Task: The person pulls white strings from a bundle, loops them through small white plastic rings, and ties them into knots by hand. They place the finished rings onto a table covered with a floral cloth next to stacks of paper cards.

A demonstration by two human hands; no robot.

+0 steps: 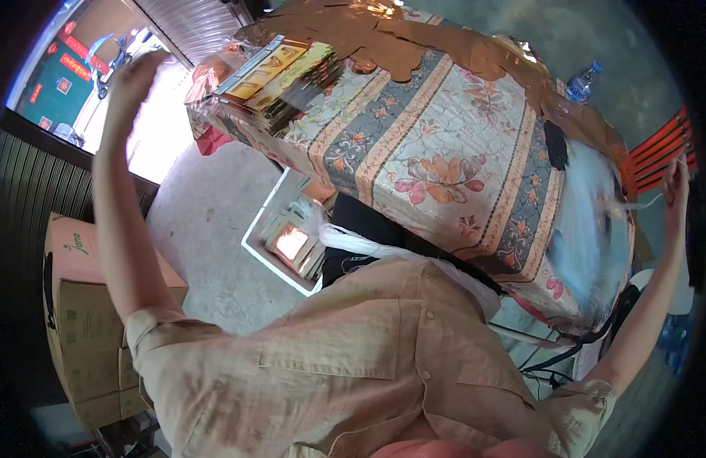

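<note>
My left hand (141, 74) is raised at the upper left against the bright doorway. Its fingers look bent together; glare hides what they may hold. Far out to the right is my right hand (676, 183), its fingers closed on a thin white strand (635, 204) that trails toward the table. Beside the strand, a translucent plastic sheet or bag (586, 237) is smeared by motion over the table's right end. A bundle of white thread (368, 243) lies across dark cloth just in front of my body.
A floral-covered table (452, 145) bears stacked picture books (280, 76), brown sheeting (444, 42) and a water bottle (584, 82). Below it stands a white box (265, 248) with papers inside. Cardboard boxes (89, 328) are at left, a red chair (658, 153) at right.
</note>
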